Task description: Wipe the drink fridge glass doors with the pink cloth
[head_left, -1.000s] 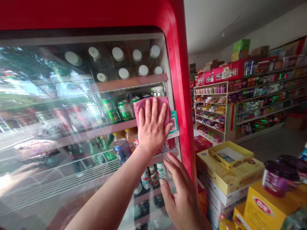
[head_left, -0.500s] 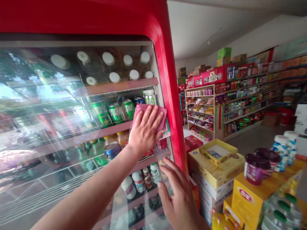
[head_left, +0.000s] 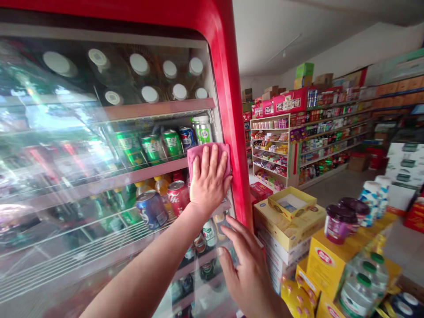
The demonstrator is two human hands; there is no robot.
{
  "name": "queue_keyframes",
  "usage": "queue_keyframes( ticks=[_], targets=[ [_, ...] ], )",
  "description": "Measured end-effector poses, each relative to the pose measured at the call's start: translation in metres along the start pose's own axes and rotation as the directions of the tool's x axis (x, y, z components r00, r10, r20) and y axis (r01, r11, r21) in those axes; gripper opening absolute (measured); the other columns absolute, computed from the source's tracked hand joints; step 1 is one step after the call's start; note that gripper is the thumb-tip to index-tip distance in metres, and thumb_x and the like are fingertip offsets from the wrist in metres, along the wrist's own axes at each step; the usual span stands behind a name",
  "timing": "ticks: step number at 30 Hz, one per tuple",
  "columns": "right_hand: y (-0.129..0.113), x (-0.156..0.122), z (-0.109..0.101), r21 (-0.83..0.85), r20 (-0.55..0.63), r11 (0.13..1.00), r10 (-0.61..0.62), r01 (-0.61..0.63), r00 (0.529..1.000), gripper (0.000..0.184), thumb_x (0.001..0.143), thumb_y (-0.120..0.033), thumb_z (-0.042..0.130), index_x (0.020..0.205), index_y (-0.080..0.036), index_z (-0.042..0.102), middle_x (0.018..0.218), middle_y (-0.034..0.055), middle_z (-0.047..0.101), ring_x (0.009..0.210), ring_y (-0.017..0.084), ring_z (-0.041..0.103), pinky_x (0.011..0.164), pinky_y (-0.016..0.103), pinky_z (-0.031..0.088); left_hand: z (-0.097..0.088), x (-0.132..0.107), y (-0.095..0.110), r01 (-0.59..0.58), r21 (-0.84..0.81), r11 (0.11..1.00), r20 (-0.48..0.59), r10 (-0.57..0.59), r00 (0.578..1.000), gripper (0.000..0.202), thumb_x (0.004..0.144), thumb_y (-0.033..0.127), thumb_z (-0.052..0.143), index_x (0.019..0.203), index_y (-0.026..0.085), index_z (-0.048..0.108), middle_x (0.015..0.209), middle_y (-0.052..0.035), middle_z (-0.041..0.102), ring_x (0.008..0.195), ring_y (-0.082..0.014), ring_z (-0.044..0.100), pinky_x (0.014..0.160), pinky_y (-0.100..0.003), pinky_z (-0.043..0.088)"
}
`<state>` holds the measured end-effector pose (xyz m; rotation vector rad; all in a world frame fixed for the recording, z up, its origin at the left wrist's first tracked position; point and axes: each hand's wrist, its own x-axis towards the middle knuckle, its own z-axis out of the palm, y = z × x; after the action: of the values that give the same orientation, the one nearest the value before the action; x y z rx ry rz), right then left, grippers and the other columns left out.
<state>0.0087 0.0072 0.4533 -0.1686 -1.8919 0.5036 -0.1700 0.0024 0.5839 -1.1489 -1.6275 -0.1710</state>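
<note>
My left hand (head_left: 209,179) lies flat on a folded pink cloth (head_left: 193,155), holding it against the glass door (head_left: 66,176) of a red drinks fridge, close to the door's right edge. The fingers point up, slightly apart. Behind the glass near this hand are green cans (head_left: 172,143), a white-and-green can (head_left: 202,131), a red can (head_left: 178,196) and a dark blue can (head_left: 151,208). Lower down, my right hand (head_left: 245,269) is open with bent, spread fingers, in front of the fridge's lower right part. Nothing shows in it; whether its fingertips touch the glass I cannot tell.
The fridge's red frame (head_left: 228,110) runs down the middle. Right of it are stacked cartons with a yellow tray box (head_left: 291,202), yellow boxes (head_left: 326,260), purple-lidded cups (head_left: 341,223) and green-capped bottles (head_left: 359,291). Stocked shop shelves (head_left: 270,150) stand behind. Reflections blur the glass's left side.
The cloth under my left hand has slid right along the glass, uncovering the blue and red cans behind it. My right hand looks much the same. The view has shifted slightly.
</note>
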Motion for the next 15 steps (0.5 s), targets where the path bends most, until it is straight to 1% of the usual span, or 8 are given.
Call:
queue_keyframes(
  ticks=[3, 5, 6, 7, 9, 12, 14, 15],
  targets=[
    [-0.002, -0.001, 0.002, -0.005, 0.006, 1.000, -0.019, 0.019, 1.000, 0.033, 0.110, -0.028, 0.056, 0.142, -0.023, 0.064, 0.151, 0.0138, 0.072, 0.139, 0.029, 0.072, 0.109, 0.046, 0.067, 0.005, -0.034, 0.004, -0.061, 0.028, 0.998, 0.011, 0.060, 0.998, 0.086, 0.109, 0.054, 0.054, 0.179, 0.018, 0.020, 0.186, -0.0144, 0.021, 0.174, -0.0369, 0.024, 0.142, -0.058, 0.015],
    [-0.004, -0.001, 0.005, -0.010, 0.020, 0.999, -0.037, 0.037, 0.999, 0.032, 0.110, -0.028, 0.056, 0.141, -0.023, 0.064, 0.150, 0.0139, 0.073, 0.137, 0.029, 0.073, 0.107, 0.045, 0.068, 0.002, -0.053, -0.003, -0.088, 0.038, 0.995, 0.014, 0.087, 0.996, 0.084, 0.109, 0.054, 0.056, 0.179, 0.022, 0.023, 0.184, -0.0113, 0.028, 0.173, -0.0336, 0.029, 0.143, -0.053, 0.014],
    [-0.005, -0.001, 0.005, -0.010, 0.027, 0.999, -0.042, 0.043, 0.999, 0.032, 0.110, -0.028, 0.056, 0.141, -0.022, 0.064, 0.150, 0.0139, 0.073, 0.137, 0.029, 0.073, 0.107, 0.046, 0.068, -0.003, -0.062, -0.010, -0.083, 0.043, 0.996, 0.012, 0.082, 0.997, 0.084, 0.108, 0.054, 0.057, 0.179, 0.023, 0.024, 0.184, -0.0104, 0.030, 0.173, -0.0327, 0.030, 0.143, -0.051, 0.013],
    [-0.005, -0.001, 0.006, -0.009, 0.034, 0.999, -0.046, 0.046, 0.998, 0.033, 0.110, -0.028, 0.056, 0.141, -0.022, 0.064, 0.150, 0.0138, 0.073, 0.138, 0.029, 0.072, 0.108, 0.046, 0.068, -0.009, -0.070, -0.019, -0.058, 0.051, 0.997, 0.006, 0.058, 0.998, 0.084, 0.107, 0.054, 0.059, 0.179, 0.025, 0.025, 0.184, -0.0102, 0.031, 0.173, -0.0328, 0.029, 0.143, -0.051, 0.013],
    [-0.005, -0.001, 0.005, -0.002, 0.040, 0.999, -0.045, 0.045, 0.998, 0.034, 0.110, -0.027, 0.055, 0.142, -0.022, 0.064, 0.151, 0.0137, 0.072, 0.139, 0.029, 0.071, 0.109, 0.047, 0.068, -0.024, -0.087, -0.041, 0.044, 0.079, 0.996, -0.039, -0.041, 0.998, 0.089, 0.104, 0.055, 0.065, 0.179, 0.026, 0.026, 0.185, -0.0118, 0.027, 0.174, -0.0361, 0.025, 0.142, -0.055, 0.012],
    [0.002, -0.001, -0.001, 0.012, 0.042, 1.000, -0.023, 0.022, 0.999, 0.035, 0.110, -0.028, 0.056, 0.143, -0.023, 0.063, 0.154, 0.0141, 0.070, 0.141, 0.029, 0.070, 0.110, 0.047, 0.067, -0.046, -0.107, -0.074, 0.241, 0.105, 0.965, -0.146, -0.225, 0.963, 0.099, 0.099, 0.056, 0.073, 0.179, 0.027, 0.024, 0.187, -0.0146, 0.020, 0.175, -0.0425, 0.016, 0.141, -0.065, 0.012],
    [0.008, -0.001, -0.005, 0.012, 0.043, 1.000, 0.001, -0.002, 0.999, 0.035, 0.110, -0.028, 0.057, 0.144, -0.023, 0.063, 0.155, 0.0140, 0.069, 0.142, 0.029, 0.070, 0.111, 0.048, 0.067, -0.052, -0.112, -0.085, 0.323, 0.098, 0.941, -0.177, -0.303, 0.936, 0.101, 0.097, 0.056, 0.075, 0.179, 0.026, 0.024, 0.188, -0.0159, 0.016, 0.175, -0.0450, 0.012, 0.140, -0.070, 0.011],
    [0.012, -0.001, -0.006, 0.010, 0.041, 1.000, 0.012, -0.013, 0.999, 0.035, 0.110, -0.029, 0.057, 0.144, -0.023, 0.063, 0.156, 0.0138, 0.069, 0.142, 0.030, 0.069, 0.112, 0.049, 0.066, -0.052, -0.111, -0.085, 0.354, 0.092, 0.931, -0.183, -0.334, 0.925, 0.102, 0.097, 0.056, 0.075, 0.179, 0.025, 0.023, 0.188, -0.0163, 0.014, 0.176, -0.0458, 0.010, 0.139, -0.072, 0.010]
  ],
)
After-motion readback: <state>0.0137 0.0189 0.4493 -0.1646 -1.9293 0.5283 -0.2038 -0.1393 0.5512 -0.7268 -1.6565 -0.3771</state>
